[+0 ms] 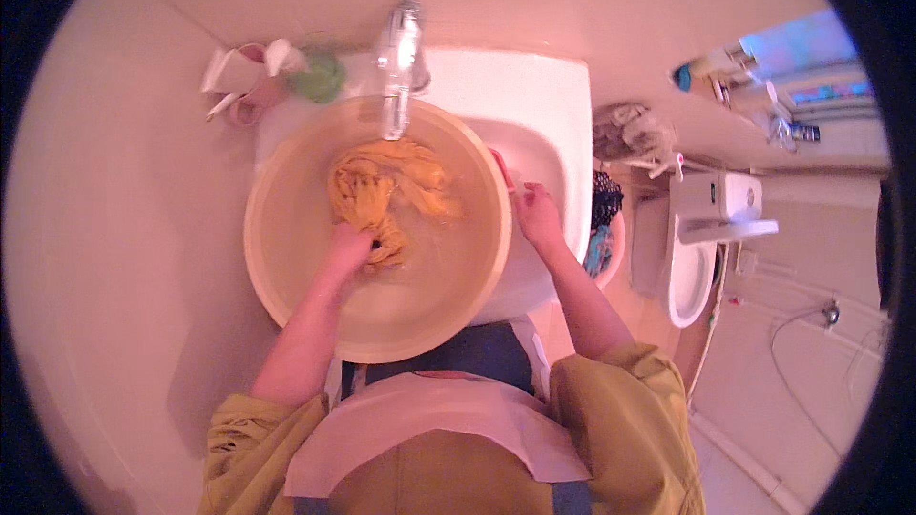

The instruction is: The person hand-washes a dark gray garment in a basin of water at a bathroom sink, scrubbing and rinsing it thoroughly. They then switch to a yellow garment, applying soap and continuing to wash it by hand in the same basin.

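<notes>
A large round plastic basin (259, 229) of water rests on the white sink (515, 79), beneath a chrome faucet (401, 64). Wet yellow cloth (422, 179) lies bunched in the water. My left hand (356, 243) is in the basin at the near end of the cloth, its fingers closed around the fabric and partly hidden. To the right of the basin, my right hand (537, 211) hovers over the sink bowl with fingers slightly curled and apart. A red item (502, 168) shows between the basin's rim and that hand; its kind is unclear.
Cups and a green item (315, 77) stand at the sink's back left corner. Right of the sink is a pink tub (617, 250) holding dark and blue cloth. Beyond it stands a white toilet (690, 293), with a shower hose (776, 350) on the far wall.
</notes>
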`<state>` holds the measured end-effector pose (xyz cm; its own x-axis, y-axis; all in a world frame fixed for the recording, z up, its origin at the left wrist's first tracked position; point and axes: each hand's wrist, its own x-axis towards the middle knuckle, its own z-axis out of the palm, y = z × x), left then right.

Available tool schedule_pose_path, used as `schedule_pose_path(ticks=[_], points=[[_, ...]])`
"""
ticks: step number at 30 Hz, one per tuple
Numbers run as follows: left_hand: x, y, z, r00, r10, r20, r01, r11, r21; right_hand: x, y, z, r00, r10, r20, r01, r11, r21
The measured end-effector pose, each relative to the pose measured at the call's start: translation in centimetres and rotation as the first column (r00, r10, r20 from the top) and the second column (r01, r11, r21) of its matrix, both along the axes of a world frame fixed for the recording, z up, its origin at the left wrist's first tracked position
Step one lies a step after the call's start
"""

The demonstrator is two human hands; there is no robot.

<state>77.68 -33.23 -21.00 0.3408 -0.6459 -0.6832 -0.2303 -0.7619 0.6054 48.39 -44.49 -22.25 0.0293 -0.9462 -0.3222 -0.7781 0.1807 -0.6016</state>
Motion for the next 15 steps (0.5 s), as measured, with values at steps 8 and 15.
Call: schedule_pose_path(ticks=[8,15], points=[[7.8,4.2,-7.4,0.977,-0.108,0.183,0.131,0.984,-0.118,5.5,-0.1,-4.7,0.881,-0.381,0.282,0.272,0.894,0.356],[5.1,2.7,-0.7,0.984,0.035,0.175,-0.045,0.998,0.053,8.1,0.1,-2.9,0.802,-0.540,0.255,0.425,0.816,0.391]])
